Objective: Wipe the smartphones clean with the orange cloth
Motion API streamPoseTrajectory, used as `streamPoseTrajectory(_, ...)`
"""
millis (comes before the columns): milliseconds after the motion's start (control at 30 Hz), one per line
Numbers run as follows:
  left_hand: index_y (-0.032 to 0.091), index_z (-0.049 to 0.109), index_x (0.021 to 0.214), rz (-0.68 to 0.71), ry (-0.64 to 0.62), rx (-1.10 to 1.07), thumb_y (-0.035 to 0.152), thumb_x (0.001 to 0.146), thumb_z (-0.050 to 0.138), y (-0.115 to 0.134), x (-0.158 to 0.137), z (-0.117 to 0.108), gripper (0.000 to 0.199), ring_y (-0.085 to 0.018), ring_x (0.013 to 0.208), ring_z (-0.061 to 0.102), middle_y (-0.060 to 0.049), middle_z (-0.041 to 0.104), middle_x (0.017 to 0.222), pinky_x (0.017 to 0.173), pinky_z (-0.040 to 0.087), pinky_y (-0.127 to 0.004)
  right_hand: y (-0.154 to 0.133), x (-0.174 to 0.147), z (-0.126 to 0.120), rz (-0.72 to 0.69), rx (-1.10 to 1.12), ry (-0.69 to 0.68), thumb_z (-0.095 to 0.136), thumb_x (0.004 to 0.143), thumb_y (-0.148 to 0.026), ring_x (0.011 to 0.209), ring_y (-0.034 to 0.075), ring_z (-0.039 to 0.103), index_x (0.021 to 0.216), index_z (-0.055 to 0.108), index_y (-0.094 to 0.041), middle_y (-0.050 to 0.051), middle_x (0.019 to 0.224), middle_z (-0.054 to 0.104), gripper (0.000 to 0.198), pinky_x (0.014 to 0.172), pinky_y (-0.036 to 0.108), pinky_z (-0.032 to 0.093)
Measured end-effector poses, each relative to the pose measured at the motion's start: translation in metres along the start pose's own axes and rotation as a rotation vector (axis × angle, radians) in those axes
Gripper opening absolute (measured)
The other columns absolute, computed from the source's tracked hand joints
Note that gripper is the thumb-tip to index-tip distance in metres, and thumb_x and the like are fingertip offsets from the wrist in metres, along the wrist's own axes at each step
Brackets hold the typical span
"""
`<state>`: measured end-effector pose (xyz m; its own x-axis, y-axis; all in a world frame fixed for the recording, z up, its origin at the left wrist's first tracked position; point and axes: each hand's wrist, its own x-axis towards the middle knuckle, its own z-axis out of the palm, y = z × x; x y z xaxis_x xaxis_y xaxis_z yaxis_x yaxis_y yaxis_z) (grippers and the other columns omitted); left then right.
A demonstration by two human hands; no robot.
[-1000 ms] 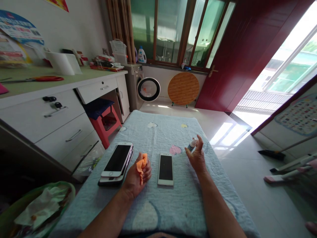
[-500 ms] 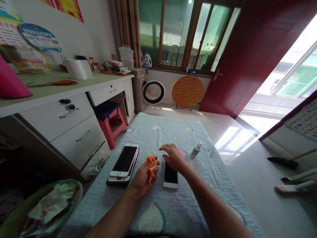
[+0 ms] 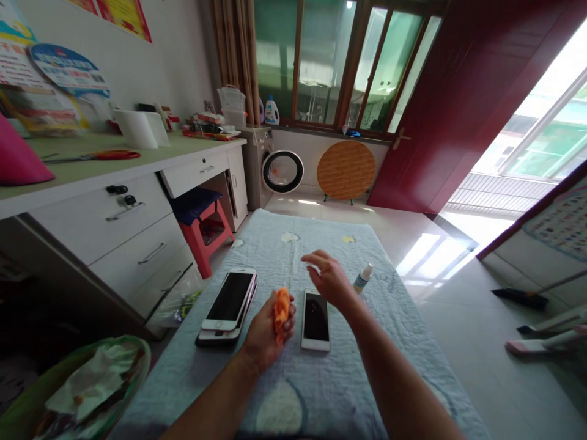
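An orange cloth (image 3: 281, 311) is bunched in my left hand (image 3: 266, 333), the fingers wrapped around it. My right hand (image 3: 331, 278) hovers over the far end of a white smartphone (image 3: 316, 321), fingers apart and nothing in them. That phone lies face up on the pale blue quilted cloth (image 3: 284, 397), its screen dark. Left of my hands, another white phone (image 3: 232, 299) rests on top of a small stack of phones. A small spray bottle (image 3: 362, 279) with a white cap stands upright to the right of my right hand.
A desk with drawers (image 3: 132, 235) runs along the left, with a red stool (image 3: 208, 238) tucked by it. A green waste basket (image 3: 142, 360) sits at lower left. Farther back are a washing machine (image 3: 257, 174) with its door ajar and a round wooden tabletop (image 3: 346, 171).
My right hand has risen slightly and moved right, uncovering more of the single phone. The orange cloth is gathered more compactly in my left hand.
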<state>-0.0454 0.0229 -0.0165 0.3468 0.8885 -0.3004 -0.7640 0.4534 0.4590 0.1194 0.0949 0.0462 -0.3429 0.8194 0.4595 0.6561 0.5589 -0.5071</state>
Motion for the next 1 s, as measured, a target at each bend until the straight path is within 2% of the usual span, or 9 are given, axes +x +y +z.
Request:
streamPoseTrajectory(67, 0.015, 0.059, 0.094, 0.033, 0.005, 0.035, 0.033, 0.087, 0.066, -0.002, 0.0, 0.001, 0.021, -0.007, 0.051, 0.052, -0.002, 0.059, 0.074, 0.043, 0.039, -0.014, 0.007, -0.008, -0.039, 0.023, 0.005, 0.143, 0.045, 0.088, -0.015, 0.093, 0.018, 0.06, 0.113, 0.067, -0.021, 0.006, 0.103, 0.062, 0.033, 0.087, 0.032, 0.048)
streamPoseTrajectory(133, 0.015, 0.059, 0.096, 0.042, 0.003, 0.069, 0.024, 0.082, 0.07, -0.003, -0.001, 0.0, 0.02, -0.006, 0.052, 0.052, -0.002, 0.059, 0.077, 0.045, 0.039, -0.013, 0.02, -0.018, -0.073, 0.064, 0.005, 0.302, 0.047, 0.089, -0.022, 0.092, 0.018, 0.06, 0.111, 0.067, -0.022, 0.006, 0.103, 0.061, 0.029, 0.084, 0.032, 0.05)
streamPoseTrajectory(200, 0.015, 0.059, 0.095, 0.033, -0.014, 0.096, 0.023, 0.08, 0.072, -0.004, 0.0, -0.001, 0.022, -0.003, 0.045, 0.045, 0.001, 0.056, 0.071, 0.039, 0.032, -0.01, 0.037, -0.031, -0.097, 0.134, -0.032, 0.364, 0.048, 0.09, -0.029, 0.085, 0.018, 0.06, 0.113, 0.065, -0.022, 0.006, 0.098, 0.061, 0.03, 0.079, 0.032, 0.052)
streamPoseTrajectory(267, 0.015, 0.058, 0.093, 0.014, -0.033, 0.1, 0.028, 0.081, 0.073, -0.005, 0.001, -0.003, 0.024, -0.001, 0.039, 0.035, 0.005, 0.05, 0.064, 0.035, 0.023, -0.01, 0.054, -0.042, -0.107, 0.196, -0.065, 0.368, 0.048, 0.09, -0.033, 0.083, 0.018, 0.06, 0.118, 0.063, -0.02, 0.006, 0.095, 0.061, 0.034, 0.077, 0.034, 0.053)
streamPoseTrajectory(400, 0.016, 0.056, 0.091, -0.004, -0.029, 0.058, 0.038, 0.087, 0.066, -0.004, 0.002, -0.006, 0.025, -0.002, 0.036, 0.029, 0.008, 0.042, 0.058, 0.033, 0.018, -0.011, 0.073, -0.056, -0.102, 0.214, -0.096, 0.282, 0.048, 0.089, -0.033, 0.086, 0.019, 0.061, 0.107, 0.066, -0.02, 0.006, 0.099, 0.063, 0.029, 0.078, 0.036, 0.053)
streamPoseTrajectory(533, 0.015, 0.056, 0.091, -0.027, -0.052, 0.037, 0.038, 0.092, 0.06, -0.004, 0.002, -0.005, 0.023, -0.002, 0.037, 0.031, 0.006, 0.044, 0.06, 0.033, 0.02, -0.011, 0.077, -0.059, -0.09, 0.232, -0.099, 0.257, 0.047, 0.088, -0.029, 0.084, 0.019, 0.062, 0.108, 0.066, -0.018, 0.007, 0.1, 0.062, 0.03, 0.079, 0.036, 0.052)
streamPoseTrajectory(733, 0.014, 0.058, 0.095, -0.011, -0.051, 0.037, 0.036, 0.089, 0.063, -0.005, -0.001, 0.0, 0.024, -0.006, 0.047, 0.046, 0.0, 0.054, 0.069, 0.04, 0.036, -0.014, 0.079, -0.06, -0.088, 0.241, -0.141, 0.257, 0.047, 0.086, -0.027, 0.082, 0.019, 0.061, 0.105, 0.068, -0.017, 0.007, 0.095, 0.062, 0.03, 0.08, 0.035, 0.051)
streamPoseTrajectory(867, 0.013, 0.06, 0.096, -0.014, -0.04, 0.029, 0.033, 0.088, 0.064, -0.005, -0.002, 0.002, 0.022, -0.007, 0.049, 0.049, -0.001, 0.057, 0.07, 0.041, 0.039, -0.015, 0.081, -0.061, -0.086, 0.24, -0.147, 0.235, 0.045, 0.085, -0.025, 0.086, 0.019, 0.063, 0.103, 0.068, -0.018, 0.008, 0.1, 0.065, 0.03, 0.083, 0.035, 0.05)
streamPoseTrajectory(1000, 0.013, 0.061, 0.099, -0.016, 0.014, 0.014, 0.026, 0.088, 0.063, -0.004, -0.004, 0.004, 0.017, -0.01, 0.055, 0.057, -0.004, 0.061, 0.075, 0.048, 0.048, -0.019, 0.085, -0.063, -0.08, 0.309, -0.132, 0.218, 0.045, 0.083, -0.026, 0.088, 0.02, 0.065, 0.103, 0.067, -0.02, 0.006, 0.099, 0.071, 0.03, 0.085, 0.036, 0.05)
